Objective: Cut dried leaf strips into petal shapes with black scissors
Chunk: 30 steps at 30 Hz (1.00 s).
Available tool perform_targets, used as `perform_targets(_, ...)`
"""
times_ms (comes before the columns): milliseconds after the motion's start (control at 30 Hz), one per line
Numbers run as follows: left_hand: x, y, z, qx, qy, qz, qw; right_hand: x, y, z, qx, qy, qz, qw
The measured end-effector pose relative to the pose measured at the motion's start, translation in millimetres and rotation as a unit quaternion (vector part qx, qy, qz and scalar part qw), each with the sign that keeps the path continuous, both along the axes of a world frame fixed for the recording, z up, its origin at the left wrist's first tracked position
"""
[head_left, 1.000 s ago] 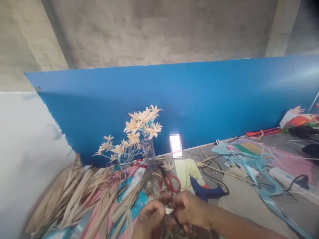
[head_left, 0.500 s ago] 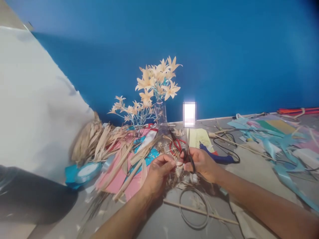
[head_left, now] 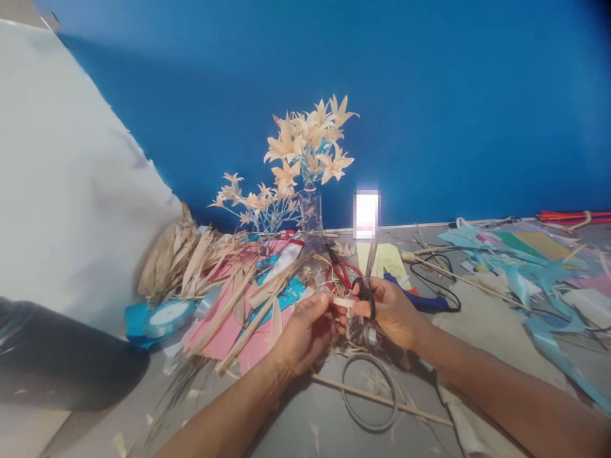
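Pale strip (head_left: 342, 302): pinched between left hand (head_left: 308, 331) and right hand (head_left: 394, 312) above grey surface (head_left: 281, 429), with black-handled scissors (head_left: 367, 294) gripped in the latter. Had red-handled scissors (head_left: 342, 276) and blue glue gun (head_left: 429, 301) crowding just beyond, ring (head_left: 375, 429) nearer.

I am watching through one camera on the person's head. It is looking forward and a bit down. Quite close to it, the left hand (head_left: 305, 331) is showing at six o'clock and the right hand (head_left: 395, 313) at four. The grey surface (head_left: 305, 429) is filling the bottom, around six. Farther off, the blue wall (head_left: 453, 114) is facing me, filling the top around twelve, and a white panel (head_left: 62, 165) is showing at nine.
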<state>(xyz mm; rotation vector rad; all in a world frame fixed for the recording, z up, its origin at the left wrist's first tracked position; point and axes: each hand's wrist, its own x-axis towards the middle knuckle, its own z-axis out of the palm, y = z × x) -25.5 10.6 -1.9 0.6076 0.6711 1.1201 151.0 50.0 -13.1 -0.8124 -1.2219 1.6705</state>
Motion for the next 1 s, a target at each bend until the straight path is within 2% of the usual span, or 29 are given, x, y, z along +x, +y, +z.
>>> perform_targets(200,-0.1,0.2,1.0,-0.012,0.028,0.013,0.999,-1.7,-2.2,4.2,-0.019,-0.015,0.021,0.999)
perform_targets(333,-6.3,3.0,1.9,0.013,0.039,0.023,0.999,4.3,0.4,11.0,0.002,-0.052,0.121,0.991)
perform_targets(433,-13.0,5.6,4.6,0.027,0.054,0.045,0.997,11.2,4.4,16.4,0.025,-0.108,0.199,0.974)
perform_targets(533,-18.2,7.8,7.8,0.032,0.066,0.059,0.996,15.9,6.5,19.3,0.011,-0.160,0.231,0.960)
perform_targets(733,-22.1,10.5,10.7,0.031,0.078,0.074,0.994,18.6,7.5,13.5,0.019,-0.164,0.289,0.943)
perform_targets(800,-22.0,10.3,10.8,0.025,0.075,0.072,0.994,16.7,7.5,10.6,0.019,-0.161,0.277,0.947)
perform_targets(933,-18.6,8.1,8.1,0.009,0.093,0.055,0.994,8.8,5.3,7.9,-0.013,-0.111,0.153,0.982)
perform_targets(1000,-15.4,6.4,5.4,0.010,0.122,0.047,0.991,4.6,2.5,8.5,-0.023,-0.090,0.106,0.990)
